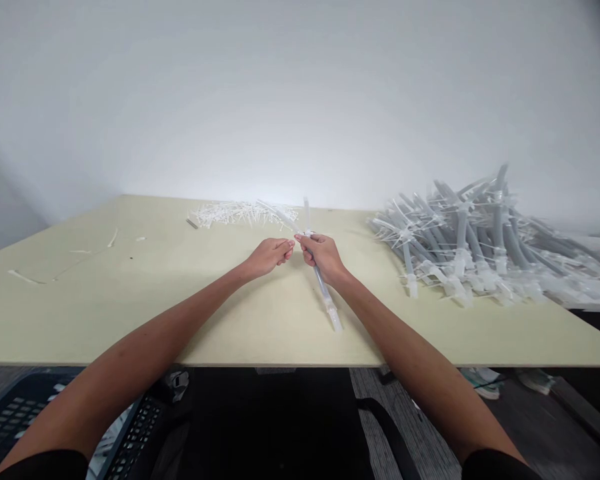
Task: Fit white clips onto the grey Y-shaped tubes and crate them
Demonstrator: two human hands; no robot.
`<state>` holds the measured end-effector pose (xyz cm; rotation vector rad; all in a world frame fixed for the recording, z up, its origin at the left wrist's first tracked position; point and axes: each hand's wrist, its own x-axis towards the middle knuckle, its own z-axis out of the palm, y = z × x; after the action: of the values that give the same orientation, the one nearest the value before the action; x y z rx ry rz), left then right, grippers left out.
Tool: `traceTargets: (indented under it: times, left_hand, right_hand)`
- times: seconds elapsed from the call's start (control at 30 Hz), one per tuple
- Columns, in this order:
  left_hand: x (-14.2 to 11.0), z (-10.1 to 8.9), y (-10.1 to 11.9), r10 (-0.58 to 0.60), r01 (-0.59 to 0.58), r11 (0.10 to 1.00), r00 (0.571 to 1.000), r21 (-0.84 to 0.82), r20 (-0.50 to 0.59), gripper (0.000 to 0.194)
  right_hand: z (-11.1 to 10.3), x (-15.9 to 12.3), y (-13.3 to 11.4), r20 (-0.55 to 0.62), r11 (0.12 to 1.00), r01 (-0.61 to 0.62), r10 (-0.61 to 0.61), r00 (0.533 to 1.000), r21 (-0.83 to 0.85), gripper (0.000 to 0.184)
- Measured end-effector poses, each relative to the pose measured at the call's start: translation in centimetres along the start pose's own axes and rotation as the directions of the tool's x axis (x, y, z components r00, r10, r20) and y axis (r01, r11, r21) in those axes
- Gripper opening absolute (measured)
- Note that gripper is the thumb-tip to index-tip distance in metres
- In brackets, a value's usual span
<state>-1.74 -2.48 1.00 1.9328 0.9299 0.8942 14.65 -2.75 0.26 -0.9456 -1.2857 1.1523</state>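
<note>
My right hand (325, 257) is closed around a branched grey tube (321, 283) with clear ends, at the joint where its arms meet. One clear arm of it slants up to the left and another points upward; the lower end, with a pale connector (333, 313), angles down toward the table's front edge. Just left of it, my left hand (271, 256) is closed in a pinch, its fingertips close to the right thumb. Whatever lies between the left fingers is too small to make out.
Behind my hands lies a heap of thin white cable ties (240, 213), with a small grey piece (192, 223) beside it. Many similar tubes (463, 233) are piled on the right. Loose white strips (25, 277) lie at left. Below the table stands a dark basket (10, 407).
</note>
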Motion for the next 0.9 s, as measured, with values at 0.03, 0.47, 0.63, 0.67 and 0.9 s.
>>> traceTargets:
  times: [0.03,0.47,0.63,0.67,0.9]
  left_hand:
    - [-0.1,0.0,0.1,-0.001,0.001,1.0,1.0,0.007,0.0,0.042]
    - [0.4,-0.3,-0.1,-0.06,0.036,0.935,0.997,-0.354,-0.057,0.044]
    - [0.6,0.1,0.1,-0.021,-0.024,0.923,0.993,-0.384,-0.113,0.038]
    - [0.6,0.3,0.1,-0.014,-0.034,0.924,0.992,-0.38,-0.123,0.037]
    - [0.7,1.2,0.0,0.035,-0.112,0.921,0.978,-0.374,-0.206,0.032]
  right_hand:
    - [0.0,0.0,0.0,-0.002,1.0,-0.003,0.003,1.0,0.005,0.036]
    - [0.1,-0.3,-0.8,0.09,0.999,0.033,-0.036,0.995,0.034,0.03]
    - [1.0,-0.7,-1.3,0.11,1.0,0.028,-0.028,0.994,-0.002,0.027]
    - [1.2,-0.8,-1.4,0.105,1.0,0.023,-0.022,0.994,-0.003,0.027]
    - [1.2,-1.2,-1.8,0.128,0.998,0.002,-0.01,0.992,0.062,0.028]
